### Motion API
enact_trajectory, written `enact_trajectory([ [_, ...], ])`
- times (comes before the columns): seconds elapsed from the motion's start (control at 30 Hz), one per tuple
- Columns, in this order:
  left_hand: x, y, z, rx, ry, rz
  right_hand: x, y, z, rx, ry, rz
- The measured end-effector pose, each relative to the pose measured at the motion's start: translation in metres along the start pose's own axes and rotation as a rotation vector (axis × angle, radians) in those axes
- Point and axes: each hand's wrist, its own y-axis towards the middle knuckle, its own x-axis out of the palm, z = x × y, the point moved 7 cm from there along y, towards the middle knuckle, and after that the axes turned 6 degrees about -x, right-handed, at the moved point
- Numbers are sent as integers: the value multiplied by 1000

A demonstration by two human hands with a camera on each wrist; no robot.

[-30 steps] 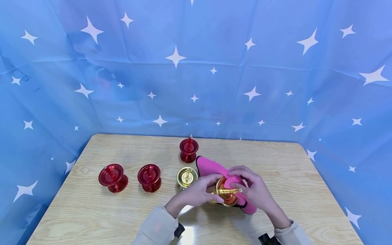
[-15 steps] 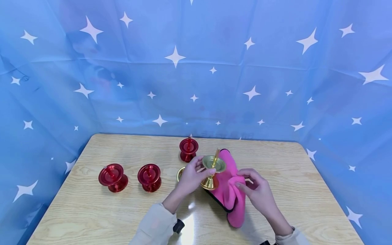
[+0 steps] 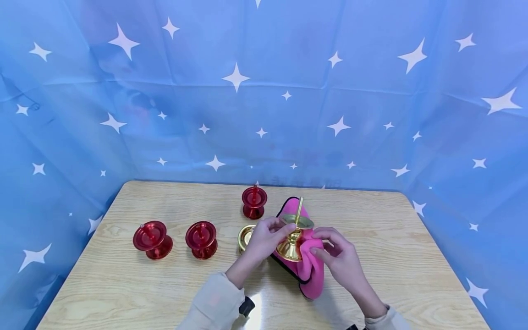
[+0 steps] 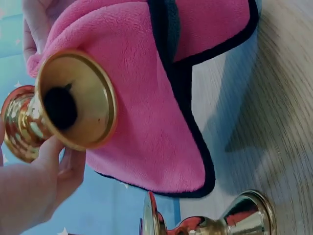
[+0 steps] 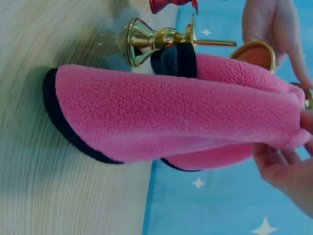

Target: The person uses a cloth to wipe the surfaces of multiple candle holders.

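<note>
My left hand [image 3: 262, 238] pinches a gold candle holder [image 3: 290, 250] by its stem and dish, holding it above the table with the spike pointing up. In the left wrist view the holder's hollow base [image 4: 100, 110] faces the camera, with a dark round patch inside. My right hand [image 3: 344, 261] pinches a bunched pink cloth [image 3: 314, 270] with black edging, which hangs down right behind and beside the holder. The right wrist view shows the cloth [image 5: 161, 105] draping from my fingers. A second gold candle holder [image 3: 245, 235] stands on the table, partly hidden by my left hand.
Three red candle holders stand on the wooden table [image 3: 396, 238]: one at the far left [image 3: 152, 239], one left of centre [image 3: 201, 239] and one at the back [image 3: 253, 201]. Behind the table hangs a blue curtain [image 3: 231, 114] with white stars.
The held gold candle holder has turned from tilted over to upright and come up off its earlier low place, then shifted slightly right. The cloth now hangs lower from my right hand.
</note>
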Motion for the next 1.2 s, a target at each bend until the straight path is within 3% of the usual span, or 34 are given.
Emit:
enact_trajectory([
  [0.1,4,-1,1,27,80,-66,-2,1,1,1,5,26],
  [0.17,6,-2,1,30,81,-133,-4,2,1,6,1,37],
  [0.37,12,-9,5,44,193,-301,-11,2,6,81,-24,74],
  [0.47,13,-11,7,69,291,-304,-14,2,7,106,-14,80],
  [0.6,12,-10,10,109,344,-262,-14,5,8,135,-2,75],
  [0.73,11,-8,8,91,308,-247,-15,6,9,165,-15,78],
  [1.0,8,-5,4,14,133,-280,-11,5,11,99,18,29],
  [1.2,8,-5,0,-10,152,-261,-8,4,16,106,1,8],
])
